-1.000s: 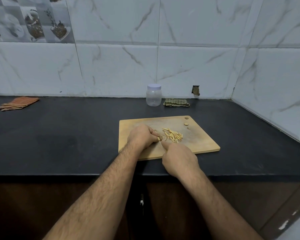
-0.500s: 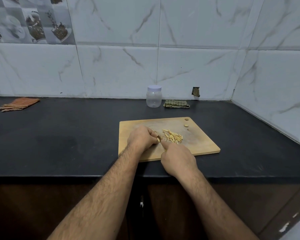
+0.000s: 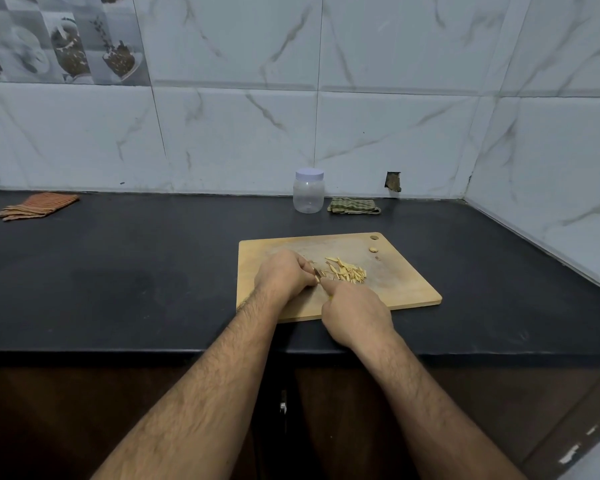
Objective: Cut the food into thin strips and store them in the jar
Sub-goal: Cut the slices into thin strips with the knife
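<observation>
A wooden cutting board (image 3: 406, 289) lies on the black counter. A small pile of thin yellowish strips (image 3: 345, 271) sits at its middle. My left hand (image 3: 283, 277) has its fingers curled over a small piece of the food (image 3: 316, 278), mostly hidden beneath them. My right hand (image 3: 355, 311) grips a knife; only a short bit of blade (image 3: 317, 273) shows between the two hands, touching the food. A clear plastic jar (image 3: 308, 197) with a pale lid on stands at the back by the wall.
A folded green checked cloth (image 3: 354, 206) lies right of the jar. An orange striped cloth (image 3: 37, 206) lies at the far left. Two small food scraps (image 3: 373, 250) rest near the board's far right corner. The tiled wall closes in at right.
Both hands stay at the same spot on the board with only tiny shifts at the knife. The strip pile looks the same.
</observation>
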